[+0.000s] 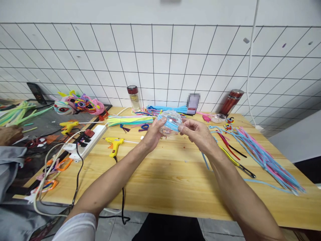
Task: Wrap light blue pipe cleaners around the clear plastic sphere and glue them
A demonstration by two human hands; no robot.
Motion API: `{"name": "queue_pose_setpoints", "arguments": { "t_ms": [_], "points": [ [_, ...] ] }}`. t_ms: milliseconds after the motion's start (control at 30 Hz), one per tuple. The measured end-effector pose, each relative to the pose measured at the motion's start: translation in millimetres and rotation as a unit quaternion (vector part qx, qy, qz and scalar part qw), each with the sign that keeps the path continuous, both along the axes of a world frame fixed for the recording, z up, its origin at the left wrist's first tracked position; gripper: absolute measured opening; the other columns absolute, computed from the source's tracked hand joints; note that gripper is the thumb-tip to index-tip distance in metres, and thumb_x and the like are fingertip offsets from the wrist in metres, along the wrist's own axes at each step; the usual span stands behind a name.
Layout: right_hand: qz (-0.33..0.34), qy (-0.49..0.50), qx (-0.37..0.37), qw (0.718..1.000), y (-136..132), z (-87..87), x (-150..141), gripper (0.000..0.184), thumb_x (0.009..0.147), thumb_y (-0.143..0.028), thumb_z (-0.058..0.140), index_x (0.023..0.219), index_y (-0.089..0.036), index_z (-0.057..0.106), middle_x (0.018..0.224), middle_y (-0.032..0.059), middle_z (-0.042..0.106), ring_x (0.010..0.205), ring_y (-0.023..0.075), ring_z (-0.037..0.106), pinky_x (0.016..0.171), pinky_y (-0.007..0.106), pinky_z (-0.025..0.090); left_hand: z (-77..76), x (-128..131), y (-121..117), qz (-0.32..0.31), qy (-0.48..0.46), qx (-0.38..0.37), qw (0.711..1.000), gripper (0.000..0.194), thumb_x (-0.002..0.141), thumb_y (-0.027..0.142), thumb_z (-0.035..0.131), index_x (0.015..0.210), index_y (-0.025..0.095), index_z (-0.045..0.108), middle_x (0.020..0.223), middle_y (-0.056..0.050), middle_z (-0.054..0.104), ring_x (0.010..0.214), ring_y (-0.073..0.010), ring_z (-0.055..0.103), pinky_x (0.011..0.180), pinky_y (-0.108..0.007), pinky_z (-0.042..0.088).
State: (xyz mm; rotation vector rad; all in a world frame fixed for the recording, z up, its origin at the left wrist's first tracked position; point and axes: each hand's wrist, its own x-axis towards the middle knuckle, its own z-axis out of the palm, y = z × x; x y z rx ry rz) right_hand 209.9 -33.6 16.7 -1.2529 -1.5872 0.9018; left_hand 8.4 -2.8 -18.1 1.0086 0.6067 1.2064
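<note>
Above the middle of the table, a clear plastic ball (173,117) with a light-blue fuzzy strip, like pipe cleaner, across it sits between both hands. My left hand (153,135) grips its left side, thumb in front and fingers hidden behind. At the right edge, the thumb and fingers of my right hand (197,132) pinch the blue strip against the ball. A blue pipe cleaner (205,161) shows on the tabletop near my right wrist. Behind the ball lie bundles of pale green and yellow pipe cleaners (130,120).
Left of me are a yellow glue gun (115,144), a second glue gun (68,126) and a power strip (89,142) with trailing cords. Yellow-handled scissors (237,162) and blue and pink pipe cleaners (265,157) lie right. Another person's hand (11,135) is far left.
</note>
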Motion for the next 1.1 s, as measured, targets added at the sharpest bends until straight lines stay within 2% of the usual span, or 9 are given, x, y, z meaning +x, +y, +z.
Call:
{"name": "queue_pose_setpoints", "arguments": {
  "t_ms": [233, 400, 500, 567, 633, 700, 833, 1000, 1100],
  "points": [
    [-0.007, 0.026, -0.003, 1.000, 3.1, -4.8, -5.1, 0.038, 0.078, -0.058, 0.081, 0.072, -0.023, 0.068, 0.072, 0.0028, 0.071, 0.061, 0.0154, 0.051, 0.055, 0.030, 0.035, -1.0, 7.6, -3.9, 0.024, -0.033, 0.000, 0.999, 0.070, 0.079, 0.065, 0.089, 0.131, 0.025, 0.067, 0.132, -0.010, 0.078, 0.121, -0.0314, 0.077, 0.098, -0.043, 0.063],
    [-0.021, 0.022, 0.007, 1.000, 3.0, -6.2, -7.2, 0.038, 0.080, -0.058, 0.080, 0.072, -0.024, 0.066, 0.068, 0.0010, 0.069, 0.056, 0.0137, 0.045, 0.055, 0.030, 0.034, -10.3, 13.6, -9.6, 0.120, -0.011, 0.051, 0.991, 0.091, 0.069, 0.065, 0.098, 0.142, 0.028, 0.058, 0.147, -0.010, 0.070, 0.134, -0.0308, 0.070, 0.109, -0.042, 0.059],
    [-0.020, 0.013, 0.018, 1.000, 3.3, -8.6, -9.7, 0.038, 0.080, -0.058, 0.080, 0.071, -0.024, 0.067, 0.073, 0.0034, 0.071, 0.065, 0.0182, 0.056, 0.059, 0.031, 0.039, -17.4, 14.3, -8.6, 0.173, 0.036, 0.093, 0.980, 0.094, 0.065, 0.057, 0.103, 0.142, 0.027, 0.058, 0.143, -0.010, 0.070, 0.137, -0.0295, 0.067, 0.119, -0.041, 0.052],
    [-0.015, 0.008, 0.033, 0.999, 3.5, -9.6, -10.4, 0.035, 0.081, -0.055, 0.079, 0.071, -0.024, 0.068, 0.086, 0.0072, 0.076, 0.084, 0.0244, 0.067, 0.065, 0.032, 0.045, -18.5, 13.3, -6.9, 0.180, 0.050, 0.094, 0.978, 0.086, 0.069, 0.054, 0.101, 0.139, 0.026, 0.060, 0.137, -0.009, 0.072, 0.131, -0.0285, 0.069, 0.119, -0.041, 0.051],
    [-0.011, -0.001, 0.038, 0.999, 3.7, -9.3, -9.1, 0.030, 0.083, -0.051, 0.078, 0.073, -0.024, 0.070, 0.101, 0.0093, 0.079, 0.098, 0.0275, 0.070, 0.071, 0.034, 0.048, -15.7, 11.6, -5.6, 0.167, 0.038, 0.076, 0.982, 0.080, 0.071, 0.054, 0.099, 0.135, 0.025, 0.061, 0.132, -0.008, 0.074, 0.124, -0.0275, 0.072, 0.114, -0.041, 0.055],
    [-0.010, -0.009, 0.036, 0.999, 4.0, -7.9, -6.0, 0.028, 0.084, -0.049, 0.078, 0.076, -0.023, 0.071, 0.110, 0.0096, 0.079, 0.097, 0.0265, 0.070, 0.074, 0.035, 0.049, -10.0, 9.6, -5.2, 0.137, 0.015, 0.046, 0.989, 0.077, 0.071, 0.054, 0.098, 0.132, 0.026, 0.061, 0.126, -0.007, 0.075, 0.113, -0.0259, 0.075, 0.103, -0.040, 0.060],
    [-0.006, -0.014, 0.066, 0.998, 5.3, -5.7, 0.6, 0.025, 0.085, -0.046, 0.078, 0.079, -0.023, 0.073, 0.107, 0.0082, 0.078, 0.099, 0.0258, 0.069, 0.087, 0.039, 0.050, 2.5, 5.8, -6.2, 0.065, -0.017, 0.008, 0.998, 0.071, 0.072, 0.056, 0.095, 0.126, 0.024, 0.062, 0.118, -0.007, 0.077, 0.092, -0.0223, 0.076, 0.077, -0.034, 0.064],
    [0.003, -0.008, 0.054, 0.999, 7.5, -7.2, 3.3, 0.026, 0.085, -0.048, 0.077, 0.079, -0.023, 0.071, 0.098, 0.0056, 0.074, 0.084, 0.0217, 0.063, 0.080, 0.038, 0.048, 7.9, 2.3, -5.4, 0.007, -0.043, 0.005, 0.999, 0.067, 0.077, 0.054, 0.092, 0.130, 0.023, 0.064, 0.123, -0.010, 0.080, 0.097, -0.0245, 0.078, 0.079, -0.037, 0.066],
    [-0.002, -0.003, 0.065, 0.998, 7.7, -7.4, 4.2, 0.026, 0.085, -0.048, 0.078, 0.078, -0.023, 0.072, 0.105, 0.0074, 0.075, 0.097, 0.0249, 0.067, 0.089, 0.040, 0.050, 7.4, 1.4, -4.4, -0.014, -0.040, -0.003, 0.999, 0.065, 0.078, 0.055, 0.091, 0.128, 0.021, 0.067, 0.129, -0.013, 0.079, 0.104, -0.0282, 0.078, 0.082, -0.040, 0.067]
  ]
}}
